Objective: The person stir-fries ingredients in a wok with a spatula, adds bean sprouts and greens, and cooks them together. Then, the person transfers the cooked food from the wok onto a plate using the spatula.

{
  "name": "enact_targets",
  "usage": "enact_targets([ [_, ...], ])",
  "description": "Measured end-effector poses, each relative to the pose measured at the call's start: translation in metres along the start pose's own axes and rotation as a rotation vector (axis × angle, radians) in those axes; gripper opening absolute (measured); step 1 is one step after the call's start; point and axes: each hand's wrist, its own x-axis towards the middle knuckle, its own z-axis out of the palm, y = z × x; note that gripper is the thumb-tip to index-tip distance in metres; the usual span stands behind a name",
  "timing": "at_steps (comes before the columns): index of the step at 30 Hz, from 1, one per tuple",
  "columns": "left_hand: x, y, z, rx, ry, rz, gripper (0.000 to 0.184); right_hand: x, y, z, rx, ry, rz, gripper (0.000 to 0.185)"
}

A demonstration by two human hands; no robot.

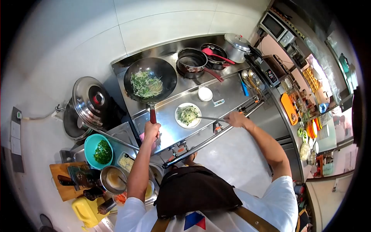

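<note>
My left hand is closed around the red-brown handle of a wok on the stove. Pale shredded vegetables with green strands lie in the wok's left part. My right hand grips metal tongs. Their tips reach the edge of a white bowl on the steel counter in front of the wok. A heap of the same shredded vegetables fills the bowl. Whether the tips pinch any strands is too small to tell.
Right of the wok stand a saucepan, a pan with a red ladle and a lidded pot. A small white bowl sits nearby. A rail runs along the front. Chopped greens fill a turquoise bowl at left.
</note>
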Motion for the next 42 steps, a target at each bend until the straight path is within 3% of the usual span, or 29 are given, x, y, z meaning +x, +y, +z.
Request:
enact_targets([
  [2,0.003,-0.003,0.0,-0.013,0.006,0.01,0.008,0.012,-0.026,-0.049,-0.07,-0.024,-0.104,0.03],
  [6,0.002,0.0,0.002,-0.003,-0.003,0.024,0.008,0.074,-0.05,-0.101,-0.083,-0.318,0.113,0.024],
  [13,0.009,-0.007,0.009,-0.017,0.014,0.032,0.009,0.085,-0.147,-0.157,-0.442,-0.396,0.146,0.022],
  [17,0.01,-0.008,0.01,-0.001,0.027,0.014,0.009,0.072,-0.163,-0.163,-0.665,-0.415,0.071,0.024],
  [25,-0.007,0.006,0.009,0.002,0.034,-0.06,0.01,-0.012,-0.14,-0.171,-0.588,-0.184,0.116,0.022],
  [30,0.007,-0.004,0.005,0.01,-0.003,-0.073,0.009,-0.067,-0.087,-0.108,-0.331,0.099,0.195,0.018],
  [34,0.011,-0.008,0.005,-0.036,-0.017,-0.059,0.01,-0.089,-0.055,0.035,-0.032,0.457,0.273,0.024],
  [38,0.01,-0.002,0.003,-0.035,-0.024,-0.077,0.016,-0.088,-0.075,0.141,0.296,0.49,0.471,0.022],
  [42,0.004,0.004,0.003,-0.019,-0.059,-0.077,0.017,-0.084,-0.092,0.181,0.397,0.638,0.458,0.022],
])
